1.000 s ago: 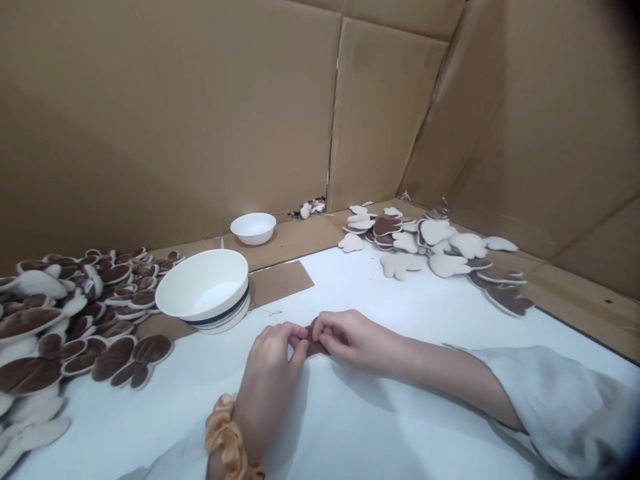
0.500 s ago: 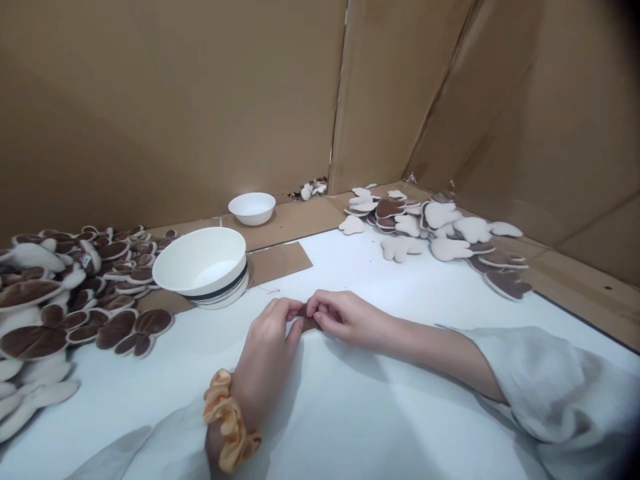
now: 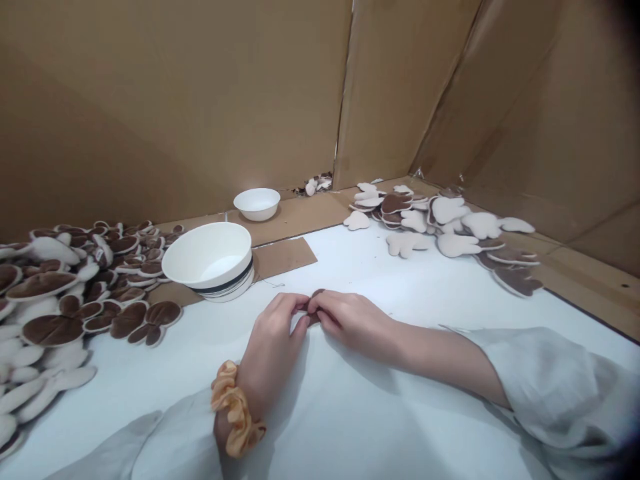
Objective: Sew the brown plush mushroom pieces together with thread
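Note:
Between my fingertips is a small brown fabric piece (image 3: 314,319), mostly covered by the hands. My left hand (image 3: 278,340) pinches its left side with thumb and forefinger; an orange scrunchie (image 3: 235,407) circles that wrist. From the right, my right hand (image 3: 350,323) closes its fingers on the same piece. Both hands are low over the white tabletop (image 3: 330,427). A thin thread (image 3: 274,285) lies on the table a little beyond the left hand.
A large white bowl (image 3: 207,257) stands beyond my left hand, with a smaller white bowl (image 3: 257,203) behind it. Brown-and-cream plush pieces (image 3: 135,320) are heaped at left. Flat cream and brown pieces (image 3: 450,210) lie at back right. Cardboard walls (image 3: 175,100) enclose the table.
My right hand has turned slightly over the brown fabric piece, and a bit of its top edge now shows above the fingers. The whole view has shifted slightly.

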`<state>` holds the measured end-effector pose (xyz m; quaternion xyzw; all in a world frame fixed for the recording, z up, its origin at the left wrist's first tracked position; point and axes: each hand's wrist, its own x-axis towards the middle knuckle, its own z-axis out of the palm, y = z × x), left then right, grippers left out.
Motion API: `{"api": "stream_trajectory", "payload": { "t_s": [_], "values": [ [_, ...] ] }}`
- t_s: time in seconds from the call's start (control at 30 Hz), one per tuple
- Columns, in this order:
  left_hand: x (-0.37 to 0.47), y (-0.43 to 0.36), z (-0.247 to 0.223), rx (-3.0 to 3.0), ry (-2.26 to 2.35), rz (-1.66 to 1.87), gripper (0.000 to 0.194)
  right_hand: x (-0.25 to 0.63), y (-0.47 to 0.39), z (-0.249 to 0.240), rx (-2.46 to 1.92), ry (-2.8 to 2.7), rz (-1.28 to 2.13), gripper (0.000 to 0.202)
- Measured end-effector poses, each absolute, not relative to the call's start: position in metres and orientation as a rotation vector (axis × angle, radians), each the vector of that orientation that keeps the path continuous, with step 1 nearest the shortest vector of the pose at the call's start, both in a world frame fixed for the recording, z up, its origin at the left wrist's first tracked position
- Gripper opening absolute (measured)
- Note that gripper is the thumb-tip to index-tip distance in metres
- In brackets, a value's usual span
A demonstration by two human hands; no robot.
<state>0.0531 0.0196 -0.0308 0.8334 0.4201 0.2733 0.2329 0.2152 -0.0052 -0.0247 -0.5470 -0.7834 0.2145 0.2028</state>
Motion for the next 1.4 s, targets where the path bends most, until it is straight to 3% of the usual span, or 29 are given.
{"api": "stream_trajectory", "payload": {
  "t_s": [1.4],
  "values": [
    [0.052,0.024,-0.027,2.5,1.21,0.502,0.014,0.234,-0.001,-0.006,-1.647,-2.282,0.651,0.026]
  ]
}}
